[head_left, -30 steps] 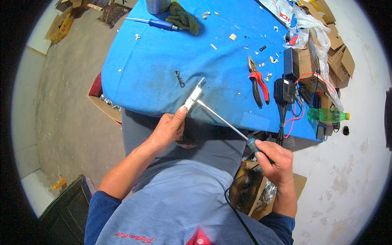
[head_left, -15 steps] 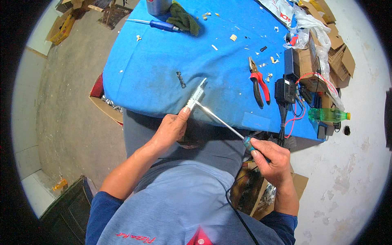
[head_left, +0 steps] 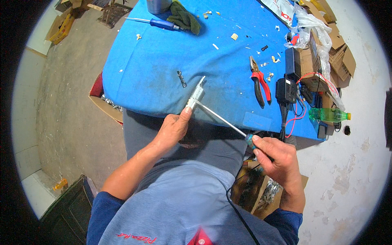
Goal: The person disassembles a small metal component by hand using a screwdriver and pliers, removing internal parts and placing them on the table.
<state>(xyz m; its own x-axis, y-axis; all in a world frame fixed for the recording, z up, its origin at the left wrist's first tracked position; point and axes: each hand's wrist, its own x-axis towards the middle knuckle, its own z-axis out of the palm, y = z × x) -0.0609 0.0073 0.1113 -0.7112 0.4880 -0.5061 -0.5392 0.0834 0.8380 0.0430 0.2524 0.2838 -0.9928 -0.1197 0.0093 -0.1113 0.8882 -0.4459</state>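
Observation:
Near the front edge of the blue cloth-covered table [head_left: 155,87], my left hand [head_left: 173,128] is closed on the lower end of a narrow, pale metal-looking part [head_left: 195,94], thumb on top. The part slants up and away over the cloth. My right hand [head_left: 277,157] grips the handle of a screwdriver [head_left: 224,120]. The screwdriver's long shaft points up and left, and its tip meets the side of the pale part just above my left thumb. A small black piece [head_left: 181,79] lies on the cloth to the left of the part.
Red-and-black pliers [head_left: 259,83] lie to the right. Black adapter boxes [head_left: 286,90] with cables and a green bottle [head_left: 328,115] sit at the right edge. Far left are a blue-handled screwdriver [head_left: 163,24], a dark green cloth [head_left: 183,17] and a metal container [head_left: 158,5]. Small scraps are scattered about.
My right hand has shifted slightly right and down with the screwdriver, whose tip stays at the pale part. My left hand has barely moved.

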